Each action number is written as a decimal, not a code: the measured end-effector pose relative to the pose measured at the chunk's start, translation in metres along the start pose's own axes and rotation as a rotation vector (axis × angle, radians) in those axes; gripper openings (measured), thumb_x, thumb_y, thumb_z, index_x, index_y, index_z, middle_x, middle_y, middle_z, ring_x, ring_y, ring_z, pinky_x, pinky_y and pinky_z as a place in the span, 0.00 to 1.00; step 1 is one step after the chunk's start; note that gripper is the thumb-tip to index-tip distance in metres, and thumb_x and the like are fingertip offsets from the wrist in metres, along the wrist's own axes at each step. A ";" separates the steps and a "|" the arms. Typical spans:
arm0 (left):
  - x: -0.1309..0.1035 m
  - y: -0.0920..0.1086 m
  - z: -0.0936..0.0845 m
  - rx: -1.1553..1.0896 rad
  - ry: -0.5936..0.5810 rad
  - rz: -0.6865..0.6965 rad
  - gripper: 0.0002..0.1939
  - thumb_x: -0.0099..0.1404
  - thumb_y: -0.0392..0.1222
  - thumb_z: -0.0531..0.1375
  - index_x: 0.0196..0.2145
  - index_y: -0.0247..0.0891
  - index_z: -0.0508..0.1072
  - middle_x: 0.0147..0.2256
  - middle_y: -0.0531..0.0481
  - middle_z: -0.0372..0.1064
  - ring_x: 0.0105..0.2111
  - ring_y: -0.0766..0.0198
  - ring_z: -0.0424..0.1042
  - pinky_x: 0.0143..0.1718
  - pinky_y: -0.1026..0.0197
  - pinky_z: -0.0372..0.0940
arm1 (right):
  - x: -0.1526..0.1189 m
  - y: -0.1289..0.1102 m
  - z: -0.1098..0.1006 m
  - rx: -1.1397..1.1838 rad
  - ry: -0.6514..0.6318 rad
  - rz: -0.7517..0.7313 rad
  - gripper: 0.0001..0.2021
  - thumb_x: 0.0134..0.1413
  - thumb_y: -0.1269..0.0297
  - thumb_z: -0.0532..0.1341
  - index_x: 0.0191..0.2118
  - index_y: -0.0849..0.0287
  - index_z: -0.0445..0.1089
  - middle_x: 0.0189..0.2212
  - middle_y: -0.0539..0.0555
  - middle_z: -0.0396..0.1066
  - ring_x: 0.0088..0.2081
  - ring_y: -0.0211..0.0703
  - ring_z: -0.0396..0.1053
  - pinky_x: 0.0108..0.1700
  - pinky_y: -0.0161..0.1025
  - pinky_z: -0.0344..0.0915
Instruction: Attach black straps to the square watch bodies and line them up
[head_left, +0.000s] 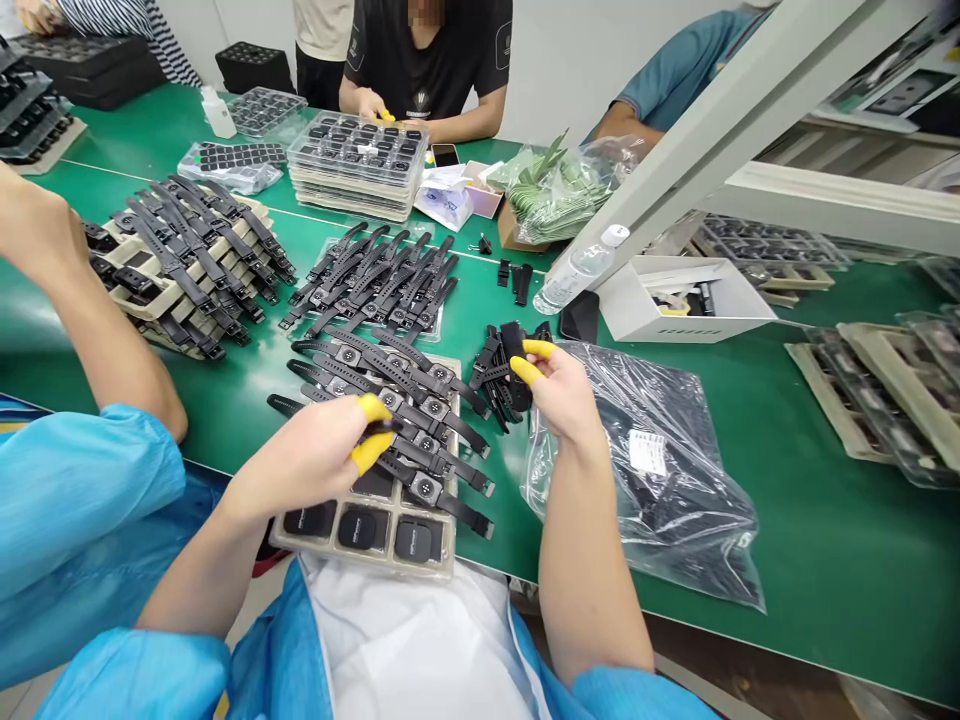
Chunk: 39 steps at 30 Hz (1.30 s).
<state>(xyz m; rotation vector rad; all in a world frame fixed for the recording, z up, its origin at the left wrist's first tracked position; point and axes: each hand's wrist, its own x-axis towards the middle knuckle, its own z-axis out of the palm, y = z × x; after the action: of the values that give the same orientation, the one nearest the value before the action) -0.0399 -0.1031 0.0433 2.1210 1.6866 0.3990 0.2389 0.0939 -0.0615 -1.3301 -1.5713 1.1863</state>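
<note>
My left hand (pixel 322 445), with yellow finger cots, pinches a black watch case (pixel 384 428) seen edge-on above the tray. My right hand (pixel 559 385), also in yellow cots, grips a black watch strap (pixel 514 342) over a pile of loose straps (pixel 495 375). In front of me lies a beige tray (pixel 442 572). Its near cells hold black watch cases (pixel 358 528). Across its far part rest several strapped watches (pixel 426 488), backs up. The left fingers partly cover the watches beneath them.
More strapped watches (pixel 375 275) lie behind the tray, and a watch stack (pixel 199 260) stands left. A plastic bag of black straps (pixel 675 470) lies right of my right hand. A bottle (pixel 581 270) and white box (pixel 686 325) stand beyond. A co-worker's arm (pixel 90 310) reaches in at left.
</note>
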 end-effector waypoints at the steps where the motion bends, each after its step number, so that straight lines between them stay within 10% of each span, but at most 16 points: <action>1: 0.011 0.000 -0.002 -0.071 0.061 -0.007 0.07 0.74 0.41 0.56 0.48 0.40 0.71 0.39 0.48 0.77 0.38 0.57 0.79 0.40 0.59 0.71 | -0.009 -0.007 0.005 0.154 -0.044 -0.004 0.17 0.52 0.57 0.67 0.47 0.54 0.69 0.38 0.53 0.70 0.38 0.46 0.70 0.41 0.44 0.71; 11: 0.132 -0.015 0.068 -0.487 0.207 0.130 0.17 0.74 0.38 0.53 0.59 0.36 0.63 0.55 0.36 0.72 0.55 0.52 0.76 0.58 0.50 0.71 | -0.057 -0.034 0.050 0.982 -0.533 0.109 0.11 0.56 0.58 0.66 0.40 0.53 0.64 0.21 0.42 0.61 0.19 0.35 0.56 0.22 0.34 0.58; 21: 0.127 -0.036 0.082 -0.391 0.239 0.402 0.27 0.67 0.26 0.52 0.61 0.39 0.70 0.56 0.41 0.74 0.58 0.56 0.74 0.60 0.51 0.70 | -0.061 -0.020 0.066 0.820 -0.540 0.043 0.14 0.63 0.53 0.66 0.39 0.56 0.65 0.13 0.39 0.61 0.15 0.34 0.56 0.20 0.33 0.59; 39: 0.120 -0.035 0.079 -0.258 0.217 0.451 0.24 0.77 0.39 0.51 0.69 0.39 0.62 0.55 0.38 0.68 0.58 0.52 0.69 0.61 0.46 0.69 | -0.060 -0.029 0.062 0.973 -0.427 0.194 0.14 0.57 0.55 0.69 0.31 0.55 0.64 0.11 0.38 0.54 0.13 0.31 0.47 0.15 0.30 0.51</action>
<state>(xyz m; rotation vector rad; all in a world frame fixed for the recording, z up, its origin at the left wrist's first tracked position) -0.0058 0.0104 -0.0453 2.3083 1.1622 0.9537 0.1833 0.0230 -0.0504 -0.5962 -0.8623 2.0845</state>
